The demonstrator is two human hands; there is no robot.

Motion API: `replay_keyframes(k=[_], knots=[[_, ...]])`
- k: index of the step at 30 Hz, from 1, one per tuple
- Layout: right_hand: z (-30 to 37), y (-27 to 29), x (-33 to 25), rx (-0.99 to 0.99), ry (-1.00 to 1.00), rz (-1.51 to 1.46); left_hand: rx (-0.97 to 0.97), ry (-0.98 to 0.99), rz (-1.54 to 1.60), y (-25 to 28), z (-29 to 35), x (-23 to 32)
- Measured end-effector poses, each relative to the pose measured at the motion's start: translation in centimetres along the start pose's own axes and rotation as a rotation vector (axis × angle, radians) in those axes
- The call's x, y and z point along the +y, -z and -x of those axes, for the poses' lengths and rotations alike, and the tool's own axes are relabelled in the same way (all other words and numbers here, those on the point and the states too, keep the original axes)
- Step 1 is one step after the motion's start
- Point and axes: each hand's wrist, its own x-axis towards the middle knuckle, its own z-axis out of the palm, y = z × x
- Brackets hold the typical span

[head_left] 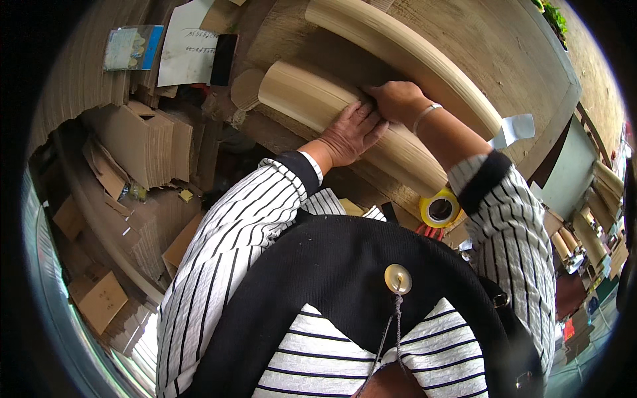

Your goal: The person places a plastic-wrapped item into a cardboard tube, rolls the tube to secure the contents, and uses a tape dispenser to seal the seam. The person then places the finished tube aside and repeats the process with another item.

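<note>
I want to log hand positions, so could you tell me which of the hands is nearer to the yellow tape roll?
Right. The right hand rests on the stack above the yellow tape roll; the left hand lies farther left.

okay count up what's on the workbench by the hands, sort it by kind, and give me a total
Long pale stacks of sheets: 2, the one under both hands and the one behind it
Rolls of yellow tape: 1
Hands on the near stack: 2, left hand, right hand
Total: 5
</note>
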Motion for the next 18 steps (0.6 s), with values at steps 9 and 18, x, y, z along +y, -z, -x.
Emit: replay_keyframes(k=[9, 18], knots=[[7.6, -3.6, 4.9, -0.118, -0.026, 0.093, -0.051, 0.029, -0.095, 0.4, 0.9, -0.4], [16.8, -9.9, 10.0, -0.139, -0.195, 0.156, -0.053, 0.014, -0.071, 0.9, 0.0, -0.3]])
